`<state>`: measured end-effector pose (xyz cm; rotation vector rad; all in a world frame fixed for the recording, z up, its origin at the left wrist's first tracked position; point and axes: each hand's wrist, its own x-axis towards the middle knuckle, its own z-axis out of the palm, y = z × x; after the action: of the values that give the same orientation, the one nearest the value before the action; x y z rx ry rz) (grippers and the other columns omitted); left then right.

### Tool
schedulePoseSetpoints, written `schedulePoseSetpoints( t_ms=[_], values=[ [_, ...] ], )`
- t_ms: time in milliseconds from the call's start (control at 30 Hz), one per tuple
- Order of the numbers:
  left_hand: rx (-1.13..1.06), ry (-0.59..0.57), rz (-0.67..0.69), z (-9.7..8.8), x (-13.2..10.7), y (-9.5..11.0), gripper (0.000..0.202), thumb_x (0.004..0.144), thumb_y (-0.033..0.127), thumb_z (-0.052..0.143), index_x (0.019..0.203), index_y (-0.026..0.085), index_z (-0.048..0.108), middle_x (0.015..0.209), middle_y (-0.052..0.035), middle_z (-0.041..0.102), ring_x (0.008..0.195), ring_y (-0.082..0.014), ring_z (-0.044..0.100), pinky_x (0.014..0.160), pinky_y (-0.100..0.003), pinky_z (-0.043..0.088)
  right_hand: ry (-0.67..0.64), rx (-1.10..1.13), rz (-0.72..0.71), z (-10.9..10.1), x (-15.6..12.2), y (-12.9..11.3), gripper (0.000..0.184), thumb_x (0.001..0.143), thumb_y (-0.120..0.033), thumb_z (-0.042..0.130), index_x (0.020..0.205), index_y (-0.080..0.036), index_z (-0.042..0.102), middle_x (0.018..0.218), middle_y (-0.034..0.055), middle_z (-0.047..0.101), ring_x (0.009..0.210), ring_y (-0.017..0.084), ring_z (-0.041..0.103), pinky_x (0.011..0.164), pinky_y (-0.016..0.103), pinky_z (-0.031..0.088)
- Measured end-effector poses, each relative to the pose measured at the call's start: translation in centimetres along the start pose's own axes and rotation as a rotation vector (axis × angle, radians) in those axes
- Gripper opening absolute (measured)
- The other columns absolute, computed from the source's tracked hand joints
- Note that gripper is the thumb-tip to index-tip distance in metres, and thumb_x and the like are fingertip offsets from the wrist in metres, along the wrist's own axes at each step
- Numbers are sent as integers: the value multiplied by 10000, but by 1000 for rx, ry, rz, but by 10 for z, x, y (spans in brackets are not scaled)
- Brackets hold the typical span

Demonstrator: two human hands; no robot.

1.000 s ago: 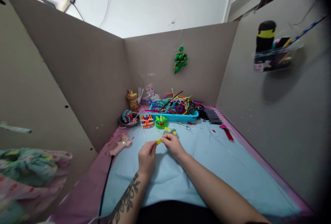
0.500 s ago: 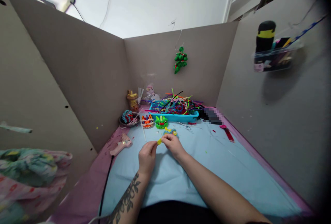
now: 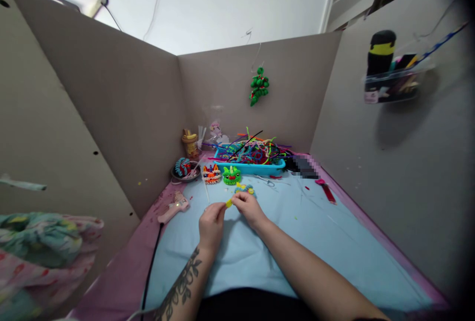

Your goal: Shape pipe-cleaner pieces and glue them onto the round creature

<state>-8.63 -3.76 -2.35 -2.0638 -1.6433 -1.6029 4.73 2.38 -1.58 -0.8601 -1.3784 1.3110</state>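
Between my two hands, over the blue cloth, is a short yellow pipe cleaner (image 3: 229, 203). My left hand (image 3: 211, 222) pinches its near end, while the fingertips of my right hand (image 3: 248, 207) close on the other end. Just behind my right hand lies a blue and yellow pipe-cleaner figure (image 3: 246, 190), partly hidden by that hand. Farther back, a green pipe-cleaner head (image 3: 232, 176) with a red mouth sits beside an orange and white one (image 3: 212, 174).
A blue tray (image 3: 252, 168) heaped with colourful pipe cleaners stands at the back. To the left are a pink glue gun (image 3: 174, 209) with a black cord and a dark bowl (image 3: 185, 172). Scissors (image 3: 266, 181) lie before the tray. Grey panels (image 3: 260, 113) enclose the table.
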Motion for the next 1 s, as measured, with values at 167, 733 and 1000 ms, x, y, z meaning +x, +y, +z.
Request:
schedulePoseSetpoints(
  t_ms=[167, 733, 1000],
  values=[
    [6, 2, 17, 1, -2, -3, 172, 867, 226, 497, 867, 191, 665, 823, -51, 706, 770, -170, 648, 730, -292, 503, 4, -2, 2, 0, 0, 0, 186, 679, -317, 596, 585, -167, 542, 428, -79, 383, 422, 72, 294, 437, 221, 222],
    [27, 11, 40, 1, -1, -2, 158, 864, 212, 504, 858, 189, 659, 811, -46, 707, 758, -167, 648, 722, -290, 504, 4, -6, 0, 0, 1, 2, 185, 678, -315, 601, 585, -168, 539, 437, -77, 390, 428, 73, 300, 441, 223, 225],
    [33, 4, 40, 0, -1, -1, 152, 862, 207, 508, 854, 189, 659, 809, -38, 704, 752, -162, 646, 720, -287, 506, 0, -9, -2, 0, 0, 2, 172, 680, -300, 589, 583, -168, 539, 433, -75, 386, 431, 75, 300, 440, 223, 224]
  ],
)
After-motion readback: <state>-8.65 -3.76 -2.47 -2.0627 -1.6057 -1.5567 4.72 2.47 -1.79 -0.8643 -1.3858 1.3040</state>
